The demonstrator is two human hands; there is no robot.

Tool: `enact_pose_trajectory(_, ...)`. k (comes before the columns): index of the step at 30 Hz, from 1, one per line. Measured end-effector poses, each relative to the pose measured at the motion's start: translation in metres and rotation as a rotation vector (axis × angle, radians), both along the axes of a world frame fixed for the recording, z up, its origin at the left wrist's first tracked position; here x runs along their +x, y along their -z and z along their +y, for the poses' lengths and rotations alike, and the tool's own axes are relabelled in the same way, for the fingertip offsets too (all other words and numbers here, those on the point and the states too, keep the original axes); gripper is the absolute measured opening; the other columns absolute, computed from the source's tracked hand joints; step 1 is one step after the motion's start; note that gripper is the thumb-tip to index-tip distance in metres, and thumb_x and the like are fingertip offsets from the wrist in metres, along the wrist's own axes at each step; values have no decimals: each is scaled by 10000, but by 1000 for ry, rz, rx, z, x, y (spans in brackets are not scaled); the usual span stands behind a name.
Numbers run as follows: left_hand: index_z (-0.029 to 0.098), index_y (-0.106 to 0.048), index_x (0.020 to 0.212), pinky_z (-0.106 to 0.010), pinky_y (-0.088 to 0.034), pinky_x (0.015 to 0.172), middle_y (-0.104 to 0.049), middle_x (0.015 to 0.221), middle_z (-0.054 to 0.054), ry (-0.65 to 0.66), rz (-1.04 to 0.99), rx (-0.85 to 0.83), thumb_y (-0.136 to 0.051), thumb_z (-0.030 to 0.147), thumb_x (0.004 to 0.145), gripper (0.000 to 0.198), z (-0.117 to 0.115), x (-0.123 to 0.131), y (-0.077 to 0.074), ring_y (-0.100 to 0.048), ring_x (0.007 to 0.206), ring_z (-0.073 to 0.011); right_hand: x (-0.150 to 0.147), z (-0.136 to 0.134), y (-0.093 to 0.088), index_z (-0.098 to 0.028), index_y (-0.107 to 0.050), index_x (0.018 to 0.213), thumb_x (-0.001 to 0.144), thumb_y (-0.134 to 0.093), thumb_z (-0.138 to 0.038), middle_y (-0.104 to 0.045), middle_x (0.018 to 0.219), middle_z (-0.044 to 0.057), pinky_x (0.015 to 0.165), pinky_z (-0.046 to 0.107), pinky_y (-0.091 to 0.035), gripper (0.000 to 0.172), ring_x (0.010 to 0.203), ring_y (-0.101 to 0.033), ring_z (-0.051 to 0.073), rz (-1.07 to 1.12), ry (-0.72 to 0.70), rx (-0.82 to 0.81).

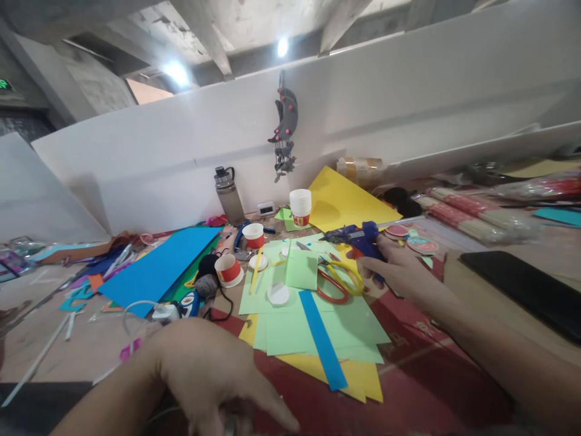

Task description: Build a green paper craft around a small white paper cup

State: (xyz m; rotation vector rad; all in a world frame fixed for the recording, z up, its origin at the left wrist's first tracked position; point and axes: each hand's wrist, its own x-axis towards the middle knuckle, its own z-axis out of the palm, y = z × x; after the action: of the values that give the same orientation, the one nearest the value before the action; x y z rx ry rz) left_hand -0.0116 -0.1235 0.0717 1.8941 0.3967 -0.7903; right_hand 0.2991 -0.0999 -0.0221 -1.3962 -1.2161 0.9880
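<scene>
The glue gun (pixel 365 243) is blue, its nozzle (pixel 330 235) seemingly dark.

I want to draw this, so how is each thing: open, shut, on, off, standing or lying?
Lights: on
Bottle: upright, lid on
Cup stack: upright, nested
Scissors: lying on paper, opening unclear
Glue gun: held in right hand
Blue strip: lying flat
Black slab: lying flat
Left hand: grip unclear

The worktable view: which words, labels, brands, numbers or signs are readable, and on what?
Red board: pale Chinese characters, one apparently "马"; the other too blurred.
Red-and-white cups: yellowish marks, too small to read.
Green lit sign: too blurred.
Small white device: display too small to read.
</scene>
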Motion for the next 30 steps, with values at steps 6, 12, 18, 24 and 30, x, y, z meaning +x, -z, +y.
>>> enact_pose_trajectory(6, 183, -638, 728, -225, -388, 569, -631, 681, -3, -669, -357, 787, -610, 390, 779, 214, 49, 19, 35, -557, 634, -131, -7, 1, 3, -243, -508, 845, 724, -598, -275, -546, 549, -46, 408, 251, -373, 154, 449, -508, 138, -253, 24, 0)
enact_pose_trajectory(12, 179, -549, 912, -301, -406, 677, -601, 924, -67, -949, -445, 1122, -694, 484, 653, 425, 83, 49, 89, -549, 800, -200, -16, 4, 2, -234, -527, 883, 760, -594, -356, -541, 574, -30, 465, 263, -358, 186, 497, -508, 156, -309, 3, 57)
enact_pose_trajectory(18, 193, -526, 692, -293, -342, 619, -574, 742, -49, -884, -374, 1271, -518, 191, 767, 76, 85, 54, 106, -514, 704, -178, -32, 4, 4, -218, -542, 971, 844, -515, -458, -658, 892, 69, 634, 292, -405, 273, 788, -603, 233, -541, -62, 106)
enact_pose_trajectory(24, 196, -557, 707, -270, -333, 593, -604, 725, -24, -971, -407, 1237, -536, 181, 724, 30, 85, 40, 116, -528, 680, -162, -44, -1, 7, -196, -528, 1009, 883, -466, -403, -661, 904, 109, 627, 284, -385, 250, 782, -608, 244, -707, -187, 32)
enact_pose_trajectory(30, 188, -637, 772, -254, -375, 584, -662, 737, -23, -1064, -436, 1039, -553, 232, 728, 105, 88, 34, 120, -577, 659, -162, -64, 3, -1, -170, -530, 1051, 880, -459, -295, -665, 948, 146, 618, 283, -365, 223, 807, -618, 255, -813, -238, 28)
